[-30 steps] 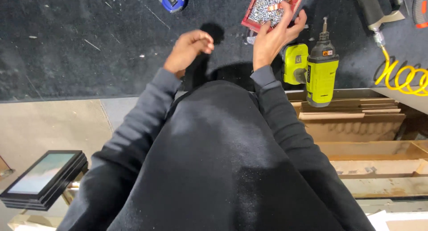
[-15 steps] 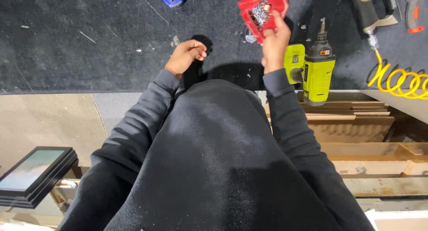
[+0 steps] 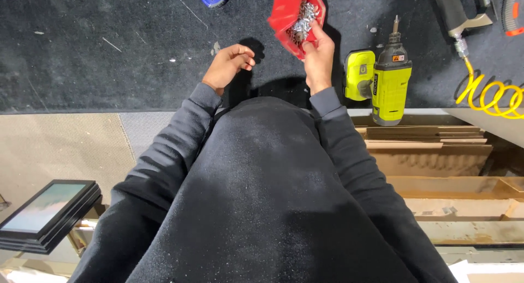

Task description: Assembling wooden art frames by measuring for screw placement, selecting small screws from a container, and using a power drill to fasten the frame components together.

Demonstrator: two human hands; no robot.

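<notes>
Head view shows my right hand (image 3: 319, 56) gripping a red bin (image 3: 292, 12) full of small metal hardware (image 3: 303, 22), fingers closed around its lower edge, the bin tilted above the dark counter (image 3: 109, 53). My left hand (image 3: 228, 66) rests loosely curled on the counter beside it, holding nothing I can see. Just right stands a yellow-green cordless drill (image 3: 390, 86).

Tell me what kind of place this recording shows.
Probably a woodworking or framing workshop: a yellow cordless drill and coiled air hose lie on the dark carpeted bench, and the right hand holds a red bin of metal fasteners.
</notes>
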